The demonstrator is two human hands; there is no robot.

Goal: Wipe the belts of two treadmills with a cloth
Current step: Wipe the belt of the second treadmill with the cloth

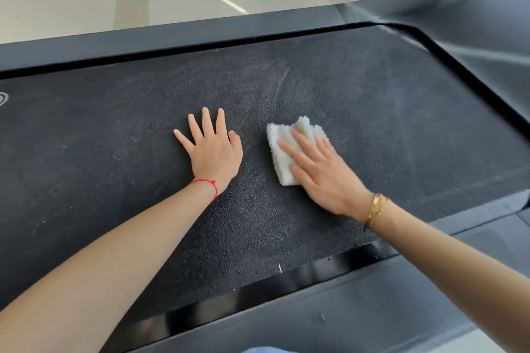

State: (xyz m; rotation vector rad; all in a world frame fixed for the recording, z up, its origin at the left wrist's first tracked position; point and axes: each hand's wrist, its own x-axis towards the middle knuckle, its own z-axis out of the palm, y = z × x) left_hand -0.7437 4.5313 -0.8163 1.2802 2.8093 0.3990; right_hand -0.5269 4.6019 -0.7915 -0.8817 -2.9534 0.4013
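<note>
Both hands flat on belt [114, 152], straight right-hand fingers [298, 149] atop white cloth [282, 157].

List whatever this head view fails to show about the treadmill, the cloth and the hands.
- Second treadmill: not in view at all.
- Belt: both ends cut off by the left and right frame edges.
- White cloth: its near part is covered by the right hand.
- Logo on the belt: clipped by the left edge, unreadable.
- Front housing: smeared by blur.
- Left hand: the palm's contact with the belt is hidden beneath it.
</note>
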